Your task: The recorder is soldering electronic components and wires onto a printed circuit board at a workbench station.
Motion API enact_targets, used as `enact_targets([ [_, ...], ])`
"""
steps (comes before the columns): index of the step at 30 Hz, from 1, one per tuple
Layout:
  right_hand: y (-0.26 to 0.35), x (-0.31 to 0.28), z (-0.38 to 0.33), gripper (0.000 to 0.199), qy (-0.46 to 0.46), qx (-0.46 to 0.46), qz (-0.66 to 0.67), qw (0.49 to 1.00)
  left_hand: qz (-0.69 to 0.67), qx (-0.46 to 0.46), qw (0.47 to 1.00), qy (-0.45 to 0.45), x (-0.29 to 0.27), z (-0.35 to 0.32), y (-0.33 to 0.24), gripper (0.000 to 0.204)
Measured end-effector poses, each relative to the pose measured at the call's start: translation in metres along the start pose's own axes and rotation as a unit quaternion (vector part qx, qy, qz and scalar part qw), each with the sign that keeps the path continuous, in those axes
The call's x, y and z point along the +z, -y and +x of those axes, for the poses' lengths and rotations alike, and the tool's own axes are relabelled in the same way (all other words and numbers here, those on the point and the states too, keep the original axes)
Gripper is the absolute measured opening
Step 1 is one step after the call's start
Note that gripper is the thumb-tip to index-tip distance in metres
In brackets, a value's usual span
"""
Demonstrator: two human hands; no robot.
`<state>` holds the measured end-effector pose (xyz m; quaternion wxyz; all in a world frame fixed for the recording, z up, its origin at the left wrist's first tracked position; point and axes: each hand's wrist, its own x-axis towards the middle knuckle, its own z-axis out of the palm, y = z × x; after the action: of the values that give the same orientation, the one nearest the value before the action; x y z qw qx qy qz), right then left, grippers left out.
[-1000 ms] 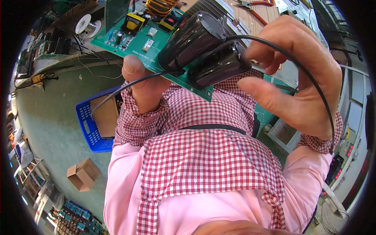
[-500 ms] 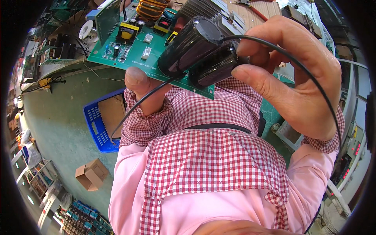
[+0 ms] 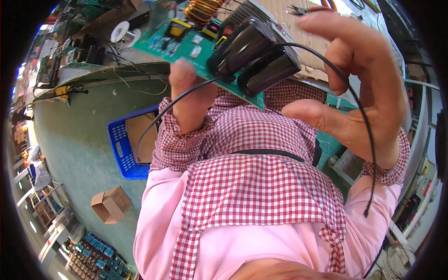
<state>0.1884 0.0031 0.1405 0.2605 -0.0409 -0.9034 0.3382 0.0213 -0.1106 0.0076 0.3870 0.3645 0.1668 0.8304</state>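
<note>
My left hand [image 3: 189, 95] grips the near edge of a green circuit board [image 3: 189, 50], its thumb on top and its other fingers hidden beneath. The board is tilted in the air. Two large black cylindrical capacitors [image 3: 241, 47] stand out from it, beside a copper-wound coil [image 3: 204, 10], a finned heat sink and small yellow-and-black transformers. A thin black cable [image 3: 179, 99] runs at the capacitors, one loose end hanging left, the other hanging across my right palm. To the right of the capacitors, my right hand [image 3: 373, 93] is open, thumb and fingers wide apart, touching neither.
Behind the board is a workbench with brown cardboard [image 3: 308, 56], red-handled pliers [image 3: 315, 9] and a white wire spool [image 3: 122, 32]. On the green floor at left sit a blue plastic crate [image 3: 122, 144] and an open carton [image 3: 111, 205]. Grey equipment with red lights stands at right.
My right thumb and fingers have come off the capacitor and spread apart. The board has shifted slightly right and up in view with my left hand. The cable's right end now hangs lower.
</note>
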Motion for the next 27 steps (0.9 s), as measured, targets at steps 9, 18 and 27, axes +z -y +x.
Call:
enact_targets([
  [9,-0.036,0.024,0.025,0.041,0.011,-0.081,-0.008,0.997,0.283,-0.14,0.942,-0.113,-0.002,0.054,-0.02,0.092],
  [18,-0.099,0.077,0.007,0.019,-0.181,-0.014,0.068,0.981,0.858,-0.08,0.469,0.193,-0.04,0.122,0.002,0.092],
  [27,-0.143,0.123,-0.029,0.016,-0.257,0.096,0.114,0.955,0.883,-0.28,0.337,0.167,0.041,0.127,0.015,0.111],
])
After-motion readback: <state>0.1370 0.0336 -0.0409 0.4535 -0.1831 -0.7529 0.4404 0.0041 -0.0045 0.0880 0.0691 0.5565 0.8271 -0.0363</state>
